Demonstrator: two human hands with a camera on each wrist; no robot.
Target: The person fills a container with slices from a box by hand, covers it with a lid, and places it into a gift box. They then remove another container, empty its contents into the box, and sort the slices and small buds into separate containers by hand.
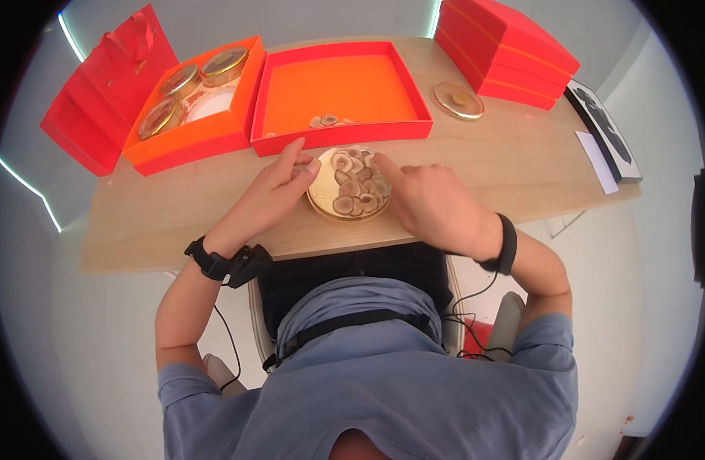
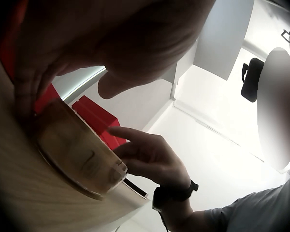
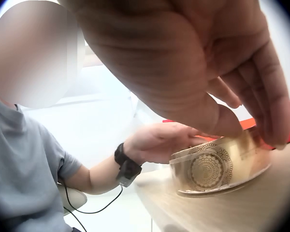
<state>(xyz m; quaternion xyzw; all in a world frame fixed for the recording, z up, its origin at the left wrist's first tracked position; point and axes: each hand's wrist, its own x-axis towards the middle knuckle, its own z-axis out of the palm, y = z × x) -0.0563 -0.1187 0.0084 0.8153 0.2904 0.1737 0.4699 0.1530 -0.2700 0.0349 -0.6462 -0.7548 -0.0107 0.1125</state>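
A round clear box (image 1: 322,195) with a gold patterned inside stands near the table's front edge. Overlapping pale-centred, brown-edged dried slices (image 1: 354,184) cover much of it. My left hand (image 1: 272,188) is at its left side, thumb by the rim; the left wrist view shows the fingers against the wall and the thumb raised apart. At the opposite rim, my right hand (image 1: 437,203) reaches over the slices with its index finger. The right wrist view shows those fingers (image 3: 275,116) loosely extended beside the box; its grip on any slice is hidden.
An orange box (image 1: 161,157) holds three round gold-rimmed containers, left of a red tray-like box (image 1: 345,138) with a few slices inside. A round lid (image 1: 459,100) lies right of it. Around them are a red bag (image 1: 107,100), stacked red boxes (image 1: 506,54) and a black-and-white panel (image 1: 605,130).
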